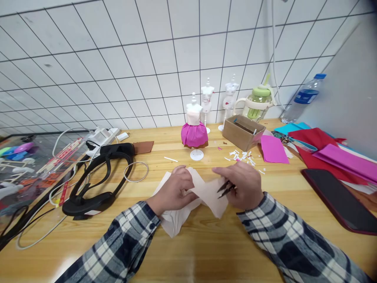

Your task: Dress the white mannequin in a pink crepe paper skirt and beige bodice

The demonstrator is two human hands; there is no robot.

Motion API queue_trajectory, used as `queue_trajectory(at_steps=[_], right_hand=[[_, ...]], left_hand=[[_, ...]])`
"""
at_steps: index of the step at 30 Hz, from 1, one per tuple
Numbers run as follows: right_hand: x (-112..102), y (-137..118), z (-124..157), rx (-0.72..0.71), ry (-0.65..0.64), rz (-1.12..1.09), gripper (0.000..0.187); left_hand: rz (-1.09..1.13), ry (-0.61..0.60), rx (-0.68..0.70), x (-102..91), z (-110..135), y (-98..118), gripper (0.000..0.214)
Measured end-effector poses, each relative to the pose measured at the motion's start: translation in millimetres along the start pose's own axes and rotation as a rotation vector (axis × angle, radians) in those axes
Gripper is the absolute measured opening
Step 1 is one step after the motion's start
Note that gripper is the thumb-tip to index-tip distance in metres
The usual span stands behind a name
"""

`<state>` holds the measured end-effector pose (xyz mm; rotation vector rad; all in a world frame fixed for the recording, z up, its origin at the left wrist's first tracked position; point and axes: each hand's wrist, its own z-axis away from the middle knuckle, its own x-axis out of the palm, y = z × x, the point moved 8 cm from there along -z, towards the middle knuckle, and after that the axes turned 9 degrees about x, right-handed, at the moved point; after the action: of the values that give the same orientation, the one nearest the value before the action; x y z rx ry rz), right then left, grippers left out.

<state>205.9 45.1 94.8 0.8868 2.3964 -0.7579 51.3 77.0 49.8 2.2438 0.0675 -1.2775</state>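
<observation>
My left hand (176, 190) and my right hand (242, 184) meet over a pale cream sheet of tissue paper (209, 196) on the wooden table (206, 247). The left fingers curl closed on the sheet's left part. The right hand pinches the sheet's upper edge and also grips black tweezers (226, 188), whose tips point left across the paper. Just beyond my hands stands a small white mannequin with a magenta paper skirt (194, 131).
Two bare mini mannequins (207, 98), a cardboard box (242, 131) and a green-lidded cup (257, 103) stand by the tiled wall. Coloured paper sheets (341, 155), a water bottle (303, 98) and a dark tablet (338, 200) lie right. A black headset (97, 177) and cables lie left.
</observation>
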Motion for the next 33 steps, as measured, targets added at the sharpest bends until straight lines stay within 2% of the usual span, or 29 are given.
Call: queue_trajectory(at_steps=[2,4,7,9,11,13,14,16,18,21,24,26,28,30,33], right_hand=[[-3,22,-1,0.103,0.043,0.092,0.043],[2,45,-1,0.193,0.003,0.148,0.039],[19,77,2,0.327,-0.172,0.149,0.03],[32,95,8,0.407,-0.332,0.109,0.027],[40,108,13,0.458,-0.442,0.07,0.023],[39,118,14,0.499,-0.454,0.068,0.033],[35,124,14,0.538,-0.421,0.083,0.04],[25,138,16,0.656,-0.311,0.13,0.048],[21,148,21,0.766,-0.245,0.116,0.045],[36,142,27,0.805,-0.333,-0.073,0.041],[62,121,33,0.782,-0.53,-0.245,0.042],[72,110,36,0.784,-0.622,-0.263,0.04],[74,107,35,0.777,-0.617,-0.241,0.035],[70,109,31,0.783,-0.547,-0.282,0.029],[64,116,30,0.865,-0.447,-0.503,0.028]], left_hand=[[0.105,0.014,0.038,-5.8,3,10,0.025],[0.294,-0.069,0.028,-0.3,7,19,0.031],[0.494,-0.22,-0.235,18.1,17,11,0.031],[0.53,-0.258,-0.44,24.4,26,-2,0.038],[0.539,-0.306,-0.57,26.7,35,-13,0.042],[0.557,-0.36,-0.645,26.4,44,-22,0.04],[0.586,-0.362,-0.68,24.9,49,-26,0.042],[0.685,-0.283,-0.774,18.9,58,-35,0.044],[0.815,-0.15,-0.896,13.0,70,-44,0.046],[0.966,-0.044,-1.016,10.0,86,-49,0.048],[1.028,-0.037,-1.037,9.9,93,-50,0.048],[1.031,-0.059,-1.025,10.4,93,-50,0.048],[1.036,-0.111,-0.973,12.2,92,-48,0.05],[1.061,-0.104,-0.887,11.1,87,-45,0.056],[1.136,-0.061,-0.782,9.6,79,-36,0.068]])
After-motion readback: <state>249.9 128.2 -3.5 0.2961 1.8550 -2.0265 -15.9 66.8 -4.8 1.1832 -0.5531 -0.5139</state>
